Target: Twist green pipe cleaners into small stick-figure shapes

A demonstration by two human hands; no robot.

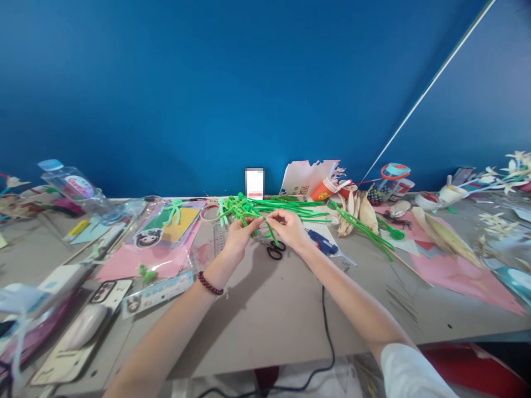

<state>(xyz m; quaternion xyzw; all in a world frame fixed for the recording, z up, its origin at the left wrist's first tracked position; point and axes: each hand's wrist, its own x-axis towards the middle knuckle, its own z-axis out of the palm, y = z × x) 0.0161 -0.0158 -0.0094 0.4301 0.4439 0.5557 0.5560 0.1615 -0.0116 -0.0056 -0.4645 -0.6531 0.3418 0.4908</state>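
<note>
Above the middle of the table my left hand [239,236] and my right hand [289,228] are close together, fingertips almost meeting. Both are closed in a pinch on a green pipe cleaner [272,234], whose free end hangs below the right fingers. Just beyond them lies a heap of green pipe cleaners [238,205], some bent or twisted, with straight ones [298,209] stretching to the right. Black-handled scissors [275,251] rest on the table under the hands, their blades partly hidden. A blue glue gun [322,242] lies beside my right wrist.
A phone [254,183] stands against the blue wall. To the left are a plastic bottle [72,182], pink paper in plastic sleeves [166,260] and a white phone [74,342]. Red paper cups [326,189], dried husks [359,213] and pink paper [460,279] lie right. A black cable [327,331] crosses the front edge.
</note>
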